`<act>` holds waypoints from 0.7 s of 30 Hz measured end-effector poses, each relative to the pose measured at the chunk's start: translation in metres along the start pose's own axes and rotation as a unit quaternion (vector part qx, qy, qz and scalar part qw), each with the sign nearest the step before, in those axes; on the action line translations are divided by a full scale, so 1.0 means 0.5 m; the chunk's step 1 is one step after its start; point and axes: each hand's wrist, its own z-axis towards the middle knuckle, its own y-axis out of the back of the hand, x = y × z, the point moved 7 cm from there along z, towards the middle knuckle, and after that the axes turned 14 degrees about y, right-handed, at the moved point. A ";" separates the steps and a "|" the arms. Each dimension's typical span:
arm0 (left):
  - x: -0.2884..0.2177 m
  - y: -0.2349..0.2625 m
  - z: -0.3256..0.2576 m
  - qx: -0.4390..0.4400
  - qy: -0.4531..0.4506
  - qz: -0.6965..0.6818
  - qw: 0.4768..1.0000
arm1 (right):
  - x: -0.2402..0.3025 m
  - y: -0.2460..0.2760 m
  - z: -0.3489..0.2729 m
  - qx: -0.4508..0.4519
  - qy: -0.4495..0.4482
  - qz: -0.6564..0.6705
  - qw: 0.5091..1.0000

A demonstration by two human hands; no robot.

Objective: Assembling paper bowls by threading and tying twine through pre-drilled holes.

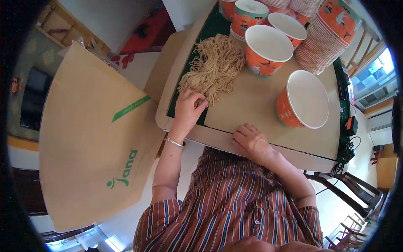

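Near the table's (252, 98) left corner, apparently pinched at the lower end by the left hand (188, 109): a bundle of tan strands (216, 65). Resting loosely curled at the near edge, nothing visibly grasped: the right hand (252, 140). Could snag and tangle if pulled from one end. Counted: one bundle, two hands, three open bowls (304, 101); behind, overlapping stacks (321, 46) beyond counting.

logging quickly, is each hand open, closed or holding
Left hand: curled at the string; grip can't be told.
Right hand: curled at table edge; underside hidden, can't tell.
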 end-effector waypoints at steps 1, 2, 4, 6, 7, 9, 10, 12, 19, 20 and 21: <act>0.001 -0.002 0.000 -0.021 -0.029 0.019 0.999 | 0.001 0.000 0.000 -0.001 0.000 0.000 1.000; 0.000 -0.003 0.000 -0.042 -0.058 0.037 0.997 | 0.001 0.000 0.000 0.002 -0.005 0.001 1.000; 0.006 -0.008 0.002 -0.048 -0.063 0.046 0.996 | 0.002 0.003 -0.001 0.003 -0.010 0.002 1.000; 0.010 -0.012 0.001 -0.054 -0.067 0.054 0.995 | 0.004 0.006 -0.001 0.009 -0.010 -0.001 1.000; 0.018 -0.015 0.003 -0.045 -0.041 0.027 0.998 | 0.004 0.008 -0.002 0.007 -0.012 -0.001 1.000; 0.028 -0.012 -0.002 -0.035 -0.016 0.002 0.999 | 0.005 0.009 -0.003 0.013 -0.008 0.003 1.000; 0.027 -0.003 -0.008 -0.041 -0.015 -0.011 0.999 | 0.004 0.009 -0.005 0.012 -0.009 0.002 1.000; 0.020 0.013 -0.022 -0.047 -0.016 -0.022 0.999 | 0.002 0.005 -0.009 0.015 -0.013 -0.001 1.000; -0.018 0.060 -0.074 -0.041 -0.009 -0.121 0.992 | 0.001 0.003 -0.013 -0.008 -0.014 0.004 1.000; -0.028 0.064 -0.082 -0.044 -0.021 -0.130 0.990 | -0.003 0.003 -0.012 -0.031 -0.036 0.019 0.999; -0.029 0.062 -0.085 -0.044 -0.022 -0.130 0.990 | -0.007 0.003 -0.012 -0.055 -0.058 0.034 0.996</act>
